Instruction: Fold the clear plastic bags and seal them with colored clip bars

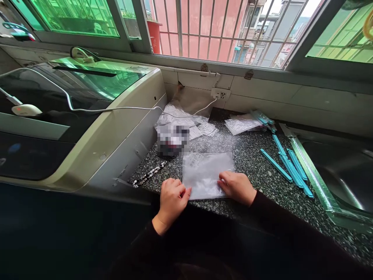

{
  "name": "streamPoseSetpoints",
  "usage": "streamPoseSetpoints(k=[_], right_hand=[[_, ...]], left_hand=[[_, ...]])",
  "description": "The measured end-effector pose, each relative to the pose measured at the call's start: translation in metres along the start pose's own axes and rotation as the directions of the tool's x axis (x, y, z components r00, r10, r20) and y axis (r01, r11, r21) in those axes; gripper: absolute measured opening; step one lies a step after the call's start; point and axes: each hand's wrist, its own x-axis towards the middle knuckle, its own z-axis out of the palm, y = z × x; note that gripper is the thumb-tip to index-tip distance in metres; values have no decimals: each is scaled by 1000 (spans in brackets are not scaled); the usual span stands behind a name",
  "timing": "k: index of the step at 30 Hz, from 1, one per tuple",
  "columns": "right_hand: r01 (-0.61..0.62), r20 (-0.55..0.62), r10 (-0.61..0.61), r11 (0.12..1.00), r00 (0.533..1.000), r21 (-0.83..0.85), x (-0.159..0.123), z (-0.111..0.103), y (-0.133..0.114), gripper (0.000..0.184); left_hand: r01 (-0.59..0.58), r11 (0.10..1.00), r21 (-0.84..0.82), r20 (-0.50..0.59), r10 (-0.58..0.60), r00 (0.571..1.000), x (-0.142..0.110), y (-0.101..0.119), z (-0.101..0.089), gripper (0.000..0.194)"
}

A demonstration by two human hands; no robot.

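Observation:
A flat, translucent plastic bag (204,179) with a printed barcode near its top left lies at the counter's front edge. My left hand (174,196) is closed at the bag's lower left corner, thumb against the edge. On the other side, my right hand (237,187) has its curled fingers pinched at the bag's right edge. Left of the bag lies a black-and-white beaded strip (150,174). Just behind that is a pixelated item (173,140) whose kind is hidden.
Clear plastic packets (201,127) are spread at the back, with another stack (243,123) to their right. Several turquoise plastic strips (291,167) lie beside the metal sink (329,194). A washing machine (131,116) stands left; a white cable (122,108) crosses it to the wall socket (220,94).

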Motion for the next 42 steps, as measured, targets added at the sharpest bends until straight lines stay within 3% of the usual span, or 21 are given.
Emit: streamPoseSetpoints(k=[4, 6, 8, 11, 13, 17, 21, 25, 29, 32, 35, 39, 42], right_hand=[[2, 27, -3, 999, 1000, 35, -1, 9, 14, 19], [44, 19, -46, 996, 999, 78, -3, 8, 20, 17], [82, -4, -82, 990, 997, 112, -5, 7, 25, 14], [127, -91, -117, 985, 989, 120, -7, 6, 30, 16], [150, -199, -128, 984, 972, 100, -10, 5, 28, 19], [227, -350, -190, 971, 917, 69, -16, 5, 19, 20], [129, -240, -111, 990, 964, 61, -14, 9, 23, 19], [-16, -151, 33, 994, 988, 111, -4, 12, 43, 14], [-24, -164, 50, 987, 985, 159, -1, 13, 53, 15], [-113, -188, 136, 986, 973, 124, -3, 14, 52, 20], [-217, -150, 223, 975, 963, 55, -3, 15, 51, 23], [-245, -149, 248, 969, 957, 39, -1, 15, 52, 23], [-168, -265, 180, 984, 947, 65, -5, 10, 55, 21]], left_hand=[[-36, 996, -76, -27, 34, 999, 5, 6, -13, 35], [-56, 995, -87, -95, 48, 994, 20, 3, -23, 25], [-141, 989, -45, -118, 135, 984, 39, -2, -27, 14], [-372, 928, 29, 97, 368, 925, 60, -12, -18, 16], [-422, 906, 28, 205, 408, 890, 61, -16, -7, 17], [-313, 949, 28, 128, 307, 943, 41, -17, 5, 20], [-224, 974, -2, 66, 224, 972, 14, -7, -3, 20], [-254, 960, -121, 43, 261, 965, -3, 7, -15, 22], [-345, 918, -197, 21, 355, 934, 15, 12, -18, 17], [-423, 899, -116, 58, 431, 900, 43, 6, -6, 21], [-360, 933, -11, 146, 358, 922, 61, -1, 13, 22], [-284, 958, -38, 171, 287, 943, 60, -8, 25, 23], [-287, 948, -136, 95, 300, 949, 47, -14, 12, 26]])
